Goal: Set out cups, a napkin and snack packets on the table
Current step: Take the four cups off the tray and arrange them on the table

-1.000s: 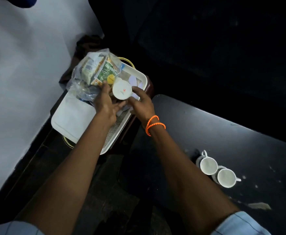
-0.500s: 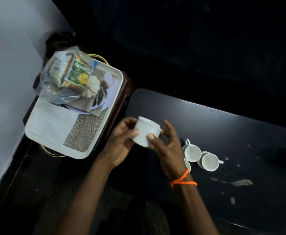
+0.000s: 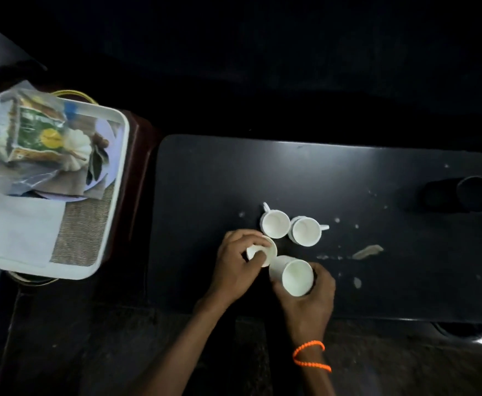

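Two white handled cups (image 3: pixel 275 223) (image 3: pixel 305 231) stand upright side by side on the black table (image 3: pixel 348 172). My left hand (image 3: pixel 235 262) grips a third white cup (image 3: pixel 267 250) just in front of them. My right hand (image 3: pixel 308 304), with an orange bead bracelet, holds a fourth white cup (image 3: pixel 295 277), tilted with its mouth toward me. On the left a white tray (image 3: pixel 121 155) carries a clear bag of snack packets (image 3: pixel 31 132) and a white napkin (image 3: pixel 16 230).
A dark round object (image 3: pixel 475 194) lies at the table's far right. Crumbs and a torn scrap (image 3: pixel 367 252) dot the tabletop right of the cups. The tray rests on a dark red-brown stand (image 3: pixel 138 155) left of the table. Surroundings are very dark.
Both hands moved right from the tray to the table with a cup. Each hand now holds its own cup beside the two standing ones.
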Motion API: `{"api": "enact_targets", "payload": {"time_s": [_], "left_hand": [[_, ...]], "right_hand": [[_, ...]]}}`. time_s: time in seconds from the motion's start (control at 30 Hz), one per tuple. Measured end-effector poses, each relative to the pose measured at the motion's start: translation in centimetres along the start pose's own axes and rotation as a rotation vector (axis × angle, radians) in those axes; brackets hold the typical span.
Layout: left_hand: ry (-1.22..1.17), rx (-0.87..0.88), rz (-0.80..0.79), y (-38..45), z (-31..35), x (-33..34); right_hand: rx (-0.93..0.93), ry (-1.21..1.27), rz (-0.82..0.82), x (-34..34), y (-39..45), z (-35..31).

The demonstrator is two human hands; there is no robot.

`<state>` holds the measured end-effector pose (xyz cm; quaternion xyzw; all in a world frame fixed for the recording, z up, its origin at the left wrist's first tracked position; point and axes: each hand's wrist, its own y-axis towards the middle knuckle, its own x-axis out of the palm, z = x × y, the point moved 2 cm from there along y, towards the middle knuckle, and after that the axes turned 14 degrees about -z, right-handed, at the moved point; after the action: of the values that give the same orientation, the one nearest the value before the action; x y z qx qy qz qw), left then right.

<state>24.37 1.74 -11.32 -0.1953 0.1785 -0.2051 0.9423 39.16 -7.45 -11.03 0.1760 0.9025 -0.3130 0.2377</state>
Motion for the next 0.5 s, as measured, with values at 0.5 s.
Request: {"api": "enact_targets", "payload": {"time_s": [0.5], "left_hand": [[0.138,-0.182,-0.041,-0.3,-3.4,0.3]], "right_hand": [[0.021,-0.081,0.083,3.8,4.6,1.1]]}}
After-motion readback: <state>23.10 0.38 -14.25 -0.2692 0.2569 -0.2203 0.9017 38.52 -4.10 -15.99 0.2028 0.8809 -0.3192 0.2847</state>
